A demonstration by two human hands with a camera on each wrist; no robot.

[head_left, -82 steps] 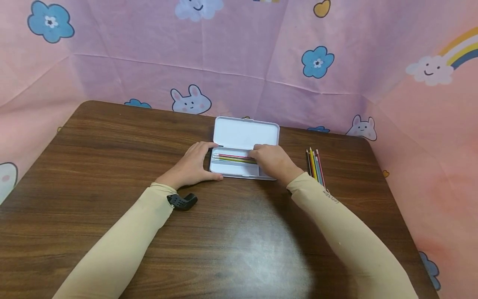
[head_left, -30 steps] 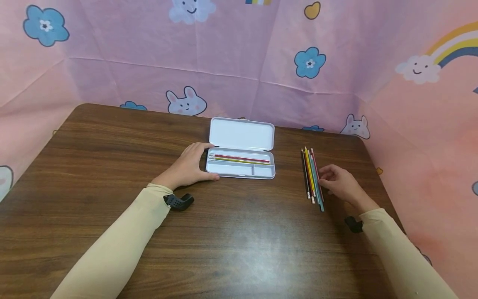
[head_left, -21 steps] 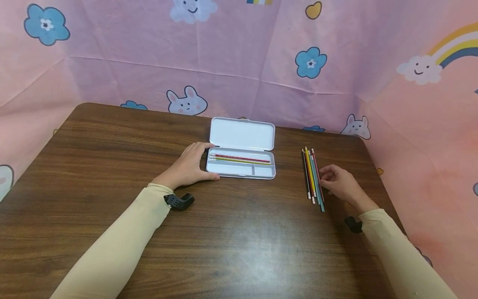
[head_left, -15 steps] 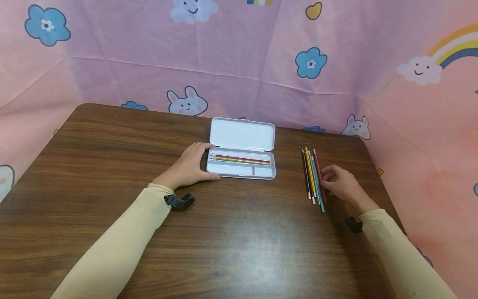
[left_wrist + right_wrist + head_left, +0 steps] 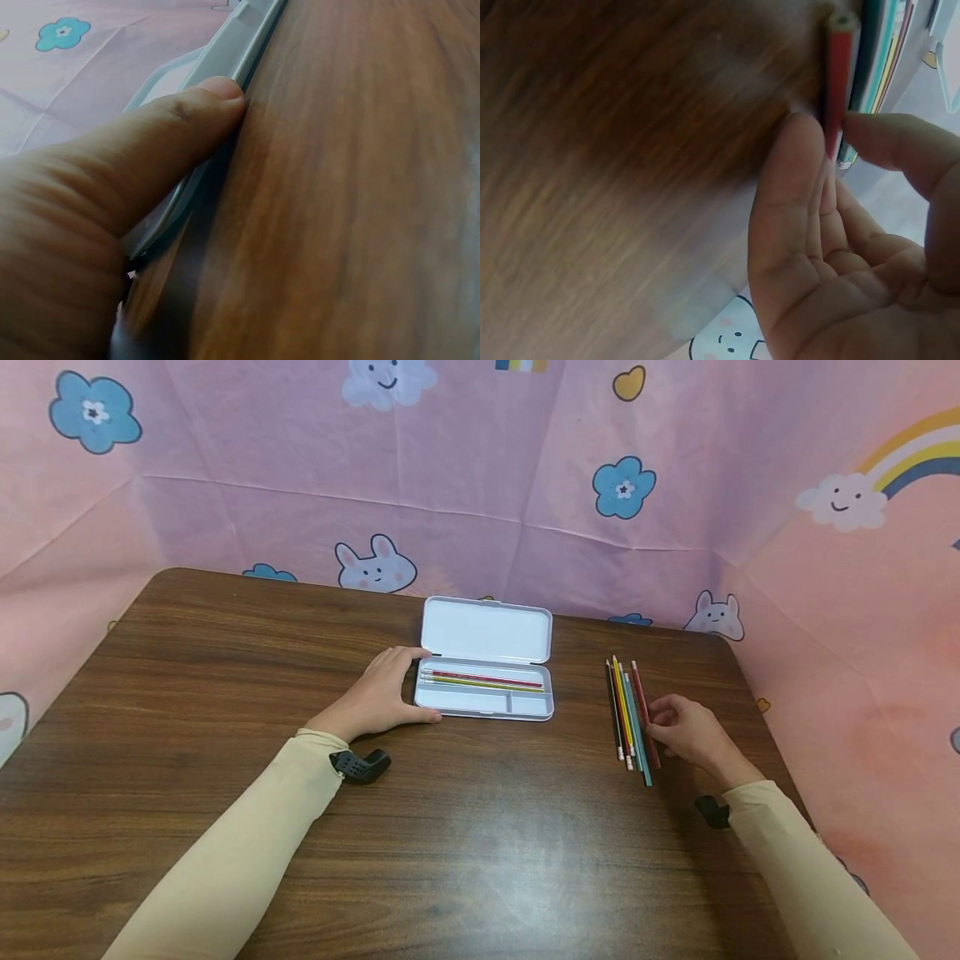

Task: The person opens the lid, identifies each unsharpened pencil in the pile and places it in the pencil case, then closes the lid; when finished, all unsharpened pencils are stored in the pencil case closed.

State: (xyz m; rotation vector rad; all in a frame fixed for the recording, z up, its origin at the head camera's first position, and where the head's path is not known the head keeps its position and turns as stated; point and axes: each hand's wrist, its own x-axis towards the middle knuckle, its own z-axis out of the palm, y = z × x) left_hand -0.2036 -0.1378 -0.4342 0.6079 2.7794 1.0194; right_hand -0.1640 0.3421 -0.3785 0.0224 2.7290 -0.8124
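A white pencil case (image 5: 486,631) lies with its lid up near the back of the table. My left hand (image 5: 375,695) grips its left end, thumb (image 5: 180,120) along the front wall and fingers by the hinge side. A red pencil and a yellow-green pencil (image 5: 517,687) lie in its long back compartment. To the right, my right hand (image 5: 688,731) pinches another red pencil (image 5: 840,67) between thumb and a finger. Beside that pencil lie a teal pencil (image 5: 636,727), a yellow pencil (image 5: 623,706) and a black pencil (image 5: 614,714), among several close together.
The brown wooden table (image 5: 450,843) extends in front of both hands. Behind it hangs a pink cloth backdrop (image 5: 480,485) with printed flowers and rabbits, close to the table's back edge. The case's front compartments (image 5: 465,699) hold no pencils.
My right hand has gone from the case to the pencils on the right, and has drawn the red pencil slightly right, apart from the teal one. My left hand stays on the case.
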